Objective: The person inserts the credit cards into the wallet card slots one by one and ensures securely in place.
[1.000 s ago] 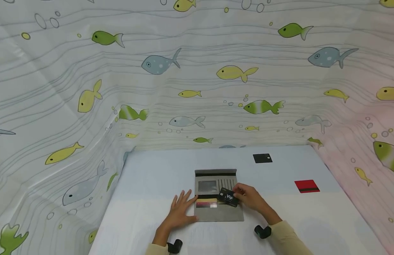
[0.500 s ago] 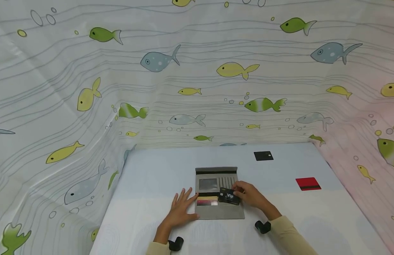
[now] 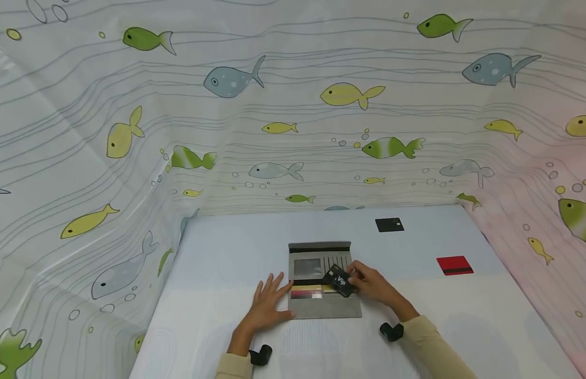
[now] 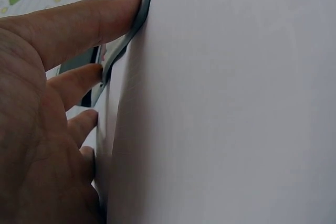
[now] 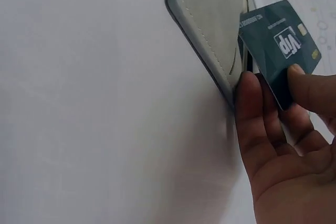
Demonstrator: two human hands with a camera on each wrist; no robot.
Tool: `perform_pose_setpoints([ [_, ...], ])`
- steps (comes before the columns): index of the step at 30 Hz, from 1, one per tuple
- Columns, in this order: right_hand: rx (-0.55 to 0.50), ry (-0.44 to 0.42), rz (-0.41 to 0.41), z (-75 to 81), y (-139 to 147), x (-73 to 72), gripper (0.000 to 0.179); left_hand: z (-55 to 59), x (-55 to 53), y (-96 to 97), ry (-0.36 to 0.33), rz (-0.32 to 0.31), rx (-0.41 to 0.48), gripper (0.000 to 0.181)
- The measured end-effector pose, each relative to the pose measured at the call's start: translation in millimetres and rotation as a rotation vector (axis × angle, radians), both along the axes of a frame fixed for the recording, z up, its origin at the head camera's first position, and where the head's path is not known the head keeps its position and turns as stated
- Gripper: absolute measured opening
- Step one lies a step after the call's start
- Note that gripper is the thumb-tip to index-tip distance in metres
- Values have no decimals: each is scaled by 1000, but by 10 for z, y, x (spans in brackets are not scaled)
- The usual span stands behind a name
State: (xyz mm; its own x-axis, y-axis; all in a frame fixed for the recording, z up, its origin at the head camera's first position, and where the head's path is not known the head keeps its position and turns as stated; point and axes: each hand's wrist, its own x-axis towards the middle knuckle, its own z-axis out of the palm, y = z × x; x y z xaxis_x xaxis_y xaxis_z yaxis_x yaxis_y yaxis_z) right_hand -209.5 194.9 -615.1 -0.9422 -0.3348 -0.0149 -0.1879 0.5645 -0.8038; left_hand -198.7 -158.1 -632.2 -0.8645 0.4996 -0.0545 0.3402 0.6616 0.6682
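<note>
A grey wallet [image 3: 325, 310] lies unfolded on the white table, with card slots and a clear window on its far half. Reddish and yellow cards [image 3: 306, 292] show in the pocket of its near half. My left hand [image 3: 265, 306] has its fingers spread, with thumb and fingertips at the wallet's left edge. My right hand [image 3: 372, 284] pinches a black card [image 5: 283, 45] marked "Vip" between thumb and fingers. That card is tilted over the wallet's right side, close to the slots. In the right wrist view a fingertip is right at the wallet's edge.
Another black card [image 3: 389, 225] lies at the back right of the table. Nearer and farther right is a red card [image 3: 455, 265] with a dark stripe. A fish-patterned curtain [image 3: 274, 152] rises behind the table and along both sides.
The Vip card has turned in my right hand, its left end tipping up toward the far slots. My left hand stays at the wallet's edge. The head view has shifted slightly.
</note>
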Motion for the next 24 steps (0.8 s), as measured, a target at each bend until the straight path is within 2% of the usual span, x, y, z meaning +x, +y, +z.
perform_pose_setpoints([
  [5, -11, -19, 8, 0, -10, -10, 14, 5, -2, -12, 0, -11, -14, 79],
  [15, 76, 97, 53, -25, -4, -57, 17, 14, -13, 1, 6, -4, -7, 79],
  [24, 70, 89, 68, -43, -11, -58, 19, 24, 0, -14, -4, -11, -16, 79],
])
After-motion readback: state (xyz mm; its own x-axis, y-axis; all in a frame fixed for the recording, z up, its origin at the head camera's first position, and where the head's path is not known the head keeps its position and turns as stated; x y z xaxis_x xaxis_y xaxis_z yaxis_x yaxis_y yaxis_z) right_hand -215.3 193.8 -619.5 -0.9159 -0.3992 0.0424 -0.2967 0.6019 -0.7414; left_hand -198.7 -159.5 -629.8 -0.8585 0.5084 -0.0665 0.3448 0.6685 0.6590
